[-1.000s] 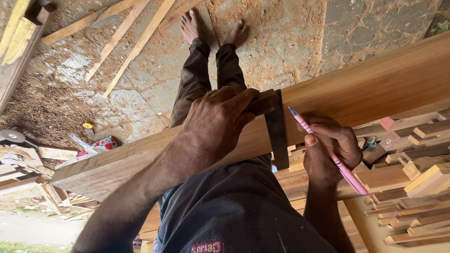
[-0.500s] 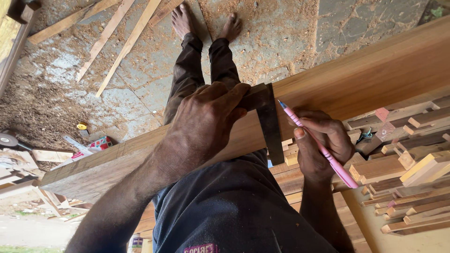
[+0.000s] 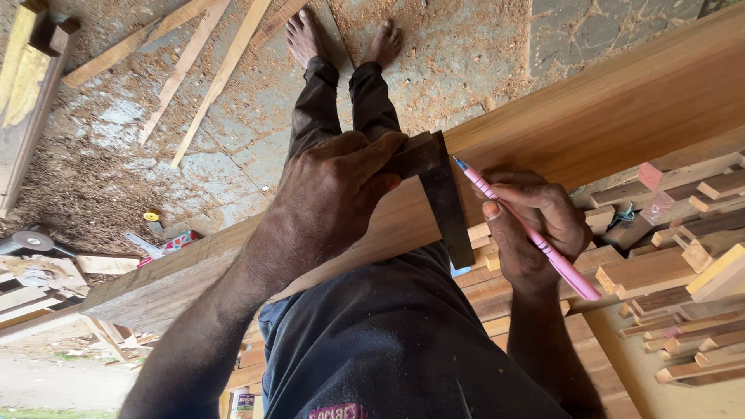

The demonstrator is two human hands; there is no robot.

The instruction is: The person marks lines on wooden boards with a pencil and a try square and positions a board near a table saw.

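Note:
A long wooden plank (image 3: 621, 116) runs across my lap from lower left to upper right. My left hand (image 3: 341, 194) presses a dark metal try square (image 3: 442, 194) against the plank, its blade hanging down over the near face. My right hand (image 3: 535, 225) grips a pink pen (image 3: 535, 237), whose blue tip rests on the plank's top edge just right of the square's blade.
Stacked short wood offcuts (image 3: 683, 264) fill the lower right. Thin wooden strips (image 3: 209, 77) lie on the sawdust-covered stone floor beyond my bare feet (image 3: 341, 35). A small yellow tape measure (image 3: 150, 216), a red packet and a grinder (image 3: 31, 242) sit at the left.
The view shifted slightly; both hands keep their hold. The pen tip stays beside the square's blade on the plank.

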